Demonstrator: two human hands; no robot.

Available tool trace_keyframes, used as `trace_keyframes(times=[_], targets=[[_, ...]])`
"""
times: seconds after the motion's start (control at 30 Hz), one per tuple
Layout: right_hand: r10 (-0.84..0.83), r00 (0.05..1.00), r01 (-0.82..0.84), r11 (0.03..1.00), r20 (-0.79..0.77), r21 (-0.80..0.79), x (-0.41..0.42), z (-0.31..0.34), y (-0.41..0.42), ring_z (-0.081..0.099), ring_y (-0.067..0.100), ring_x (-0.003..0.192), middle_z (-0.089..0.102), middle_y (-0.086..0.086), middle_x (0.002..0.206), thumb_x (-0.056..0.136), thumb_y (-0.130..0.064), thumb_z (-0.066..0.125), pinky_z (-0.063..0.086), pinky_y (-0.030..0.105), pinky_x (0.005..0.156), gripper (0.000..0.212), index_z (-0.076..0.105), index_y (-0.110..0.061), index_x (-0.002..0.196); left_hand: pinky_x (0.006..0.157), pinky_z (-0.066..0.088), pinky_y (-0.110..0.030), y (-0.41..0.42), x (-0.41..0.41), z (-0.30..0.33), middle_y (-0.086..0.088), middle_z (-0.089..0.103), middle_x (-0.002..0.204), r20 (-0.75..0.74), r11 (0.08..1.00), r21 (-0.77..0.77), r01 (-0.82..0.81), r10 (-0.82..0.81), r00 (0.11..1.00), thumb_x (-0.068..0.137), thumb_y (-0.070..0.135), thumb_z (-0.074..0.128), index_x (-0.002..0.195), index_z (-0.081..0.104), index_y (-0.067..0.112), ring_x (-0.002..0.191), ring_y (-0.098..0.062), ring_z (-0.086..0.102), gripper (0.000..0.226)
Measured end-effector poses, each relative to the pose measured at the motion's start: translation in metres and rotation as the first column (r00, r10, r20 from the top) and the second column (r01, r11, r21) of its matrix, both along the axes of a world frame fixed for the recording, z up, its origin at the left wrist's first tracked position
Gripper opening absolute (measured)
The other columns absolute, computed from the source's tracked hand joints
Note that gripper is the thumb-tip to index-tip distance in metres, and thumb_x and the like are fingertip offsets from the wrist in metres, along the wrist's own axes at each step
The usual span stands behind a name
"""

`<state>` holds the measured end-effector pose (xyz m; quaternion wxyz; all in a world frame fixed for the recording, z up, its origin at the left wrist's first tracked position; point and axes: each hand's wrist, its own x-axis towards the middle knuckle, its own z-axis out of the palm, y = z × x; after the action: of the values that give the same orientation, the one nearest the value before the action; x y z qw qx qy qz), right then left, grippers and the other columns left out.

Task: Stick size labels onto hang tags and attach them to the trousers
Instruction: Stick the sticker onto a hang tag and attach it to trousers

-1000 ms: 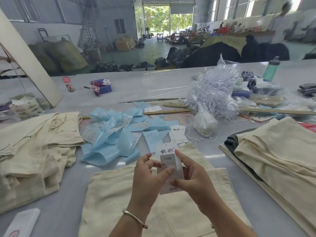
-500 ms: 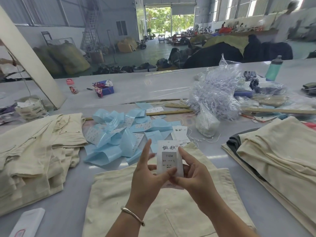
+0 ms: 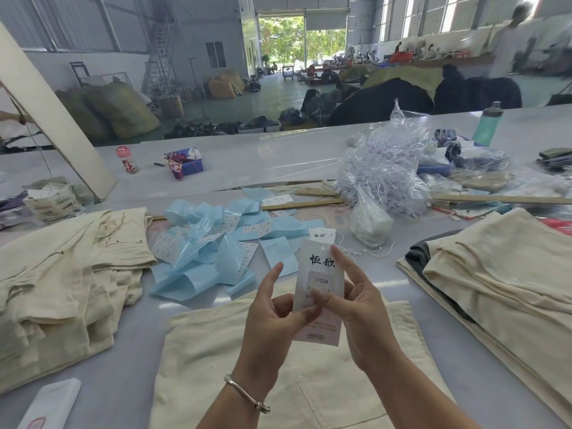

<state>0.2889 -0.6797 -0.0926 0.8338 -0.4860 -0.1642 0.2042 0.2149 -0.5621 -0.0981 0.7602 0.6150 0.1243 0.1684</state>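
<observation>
Hang tag [image 3: 320, 267] stands upright between both hands, left hand [image 3: 272, 317] pinching its edge, right hand [image 3: 356, 308] pressing the size label [image 3: 320, 281] flat; labelling seems nearly done, and attaching it to the trousers [image 3: 216, 351] beneath needs string [image 3: 365, 250] beyond the right hand.

This is a big clothes factory. The room is very wide, with a high roof, tall windows and a huge open door [image 3: 301, 48] with green trees outside. Long grey tables [image 3: 247, 159] run across it. Piles of folded cream trousers [image 3: 501, 274] lie on the near table, beside blue paper strips [image 3: 213, 243] and a bag of plastic strings [image 3: 383, 171]. Fat sacks [image 3: 120, 109] and heaps of dark clothes [image 3: 380, 100] sit on the floor. A person [image 3: 510, 41] stands far back.
</observation>
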Motion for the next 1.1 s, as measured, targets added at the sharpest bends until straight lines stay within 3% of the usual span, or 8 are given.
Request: trace_keyframes(times=[0.1,0.17,0.27,0.4,0.53,0.7,0.9,1.1], targets=[[-0.03,0.999,0.031,0.999,-0.031,0.008,0.004,0.004,-0.001,0.071,0.031,0.084,0.072,0.015,0.103,0.061,-0.007,0.081,0.058,0.036,0.065,0.072,0.061,-0.032,0.125,0.073,0.055,-0.031,-0.001,-0.001,-0.004,-0.017,0.075,0.093,-0.004,1.0,0.024,0.016,-0.016,1.0,0.061,0.012,0.088,0.134,0.044,0.034,0.088,-0.027,0.072,0.087],[-0.059,0.998,0.059,0.998,-0.036,-0.003,0.006,0.006,-0.001,0.07,0.03,0.079,0.073,0.016,0.1,0.059,-0.011,0.082,0.058,0.038,0.064,0.064,0.067,-0.031,0.118,0.073,0.055,-0.033,0.0,-0.002,-0.005,-0.02,0.074,0.09,0.008,0.999,0.026,0.038,-0.038,0.999,0.062,0.013,0.084,0.126,0.056,0.026,0.084,-0.029,0.071,0.071],[-0.082,0.994,0.081,0.997,-0.077,-0.018,0.008,0.007,0.001,0.069,0.027,0.073,0.073,0.017,0.095,0.061,-0.011,0.078,0.059,0.037,0.061,0.05,0.073,-0.024,0.109,0.07,0.055,-0.029,0.001,-0.003,-0.007,-0.022,0.074,0.089,0.045,0.997,0.026,0.074,-0.075,0.996,0.065,0.008,0.081,0.099,0.069,0.004,0.081,-0.028,0.072,0.036],[-0.071,0.988,0.063,0.996,-0.137,-0.06,0.008,0.005,0.001,0.065,0.021,0.069,0.073,0.017,0.09,0.069,-0.01,0.073,0.058,0.032,0.06,0.023,0.077,-0.015,0.091,0.07,0.054,-0.024,0.003,-0.004,-0.015,-0.019,0.074,0.087,0.071,0.996,0.004,0.086,-0.087,0.994,0.07,0.002,0.077,0.082,0.075,0.001,0.079,-0.019,0.07,0.012],[-0.13,0.988,0.119,0.985,-0.083,-0.126,0.007,0.002,0.001,0.065,0.02,0.07,0.074,0.01,0.087,0.082,-0.008,0.069,0.059,0.034,0.064,0.011,0.076,-0.013,0.088,0.072,0.053,-0.023,0.004,-0.002,-0.021,-0.018,0.073,0.087,0.044,0.997,-0.002,0.081,-0.081,0.996,0.073,0.01,0.073,0.084,0.073,-0.004,0.08,-0.018,0.068,0.018],[-0.211,0.959,0.258,0.925,0.186,-0.278,0.002,-0.007,0.006,0.07,0.023,0.075,0.074,0.003,0.086,0.087,-0.011,0.068,0.06,0.04,0.068,0.011,0.075,-0.019,0.089,0.073,0.055,-0.029,-0.002,0.008,-0.02,-0.021,0.073,0.099,0.005,0.991,-0.014,0.132,-0.132,0.991,0.075,0.007,0.078,0.102,0.072,-0.002,0.086,-0.024,0.07,0.029],[-0.106,0.994,0.101,0.979,-0.02,-0.177,0.01,-0.013,-0.001,0.066,0.019,0.079,0.073,0.011,0.094,0.089,-0.005,0.062,0.056,0.031,0.073,0.017,0.075,-0.013,0.095,0.063,0.054,-0.03,-0.004,0.016,-0.024,-0.017,0.073,0.088,-0.064,0.998,-0.042,0.048,-0.051,0.997,0.076,0.028,0.072,0.088,0.075,0.003,0.074,-0.022,0.067,0.028],[-0.071,0.997,0.066,0.986,-0.028,-0.155,0.023,-0.02,-0.003,0.066,0.021,0.078,0.072,0.011,0.09,0.091,-0.005,0.059,0.057,0.036,0.074,0.017,0.073,-0.01,0.1,0.075,0.051,-0.035,-0.007,0.031,-0.031,-0.016,0.072,0.09,-0.145,0.995,-0.094,0.024,-0.038,0.989,0.079,0.034,0.068,0.09,0.075,0.0,0.08,-0.022,0.064,0.037]])
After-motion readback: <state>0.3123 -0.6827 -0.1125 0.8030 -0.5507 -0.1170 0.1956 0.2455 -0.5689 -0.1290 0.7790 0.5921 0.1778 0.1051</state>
